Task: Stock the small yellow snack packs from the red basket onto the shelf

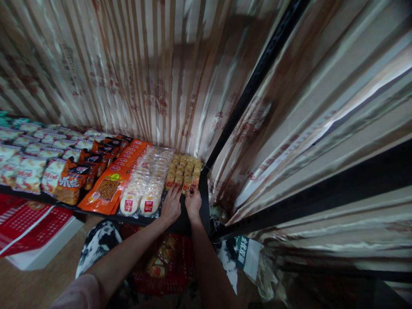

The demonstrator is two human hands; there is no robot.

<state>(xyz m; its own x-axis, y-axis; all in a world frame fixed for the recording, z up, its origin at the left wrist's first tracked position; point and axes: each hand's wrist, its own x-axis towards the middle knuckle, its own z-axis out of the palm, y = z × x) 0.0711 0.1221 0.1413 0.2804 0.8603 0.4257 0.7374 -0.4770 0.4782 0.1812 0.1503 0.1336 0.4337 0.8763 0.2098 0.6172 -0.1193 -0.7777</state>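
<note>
Small yellow snack packets [183,165] stand in close rows at the right end of a dark shelf [202,201]. My left hand [171,202] rests at the front of these rows, its fingers stretched forward and touching the nearest packets. Beside it, my right hand [193,201] has its fingers bent together in a pinch on a front packet at the right-hand rows. The fingertips partly cover that packet. Just left of my left hand lie clear packs of round white crackers [149,204] with red labels.
Orange bags of stick snacks [107,193], brown-orange snack bags [71,182] and white snack bags [28,171] continue leftward. A red basket [164,274] with yellow packets sits below the shelf. A black post [244,101] rises at the corner before striped curtains [154,77].
</note>
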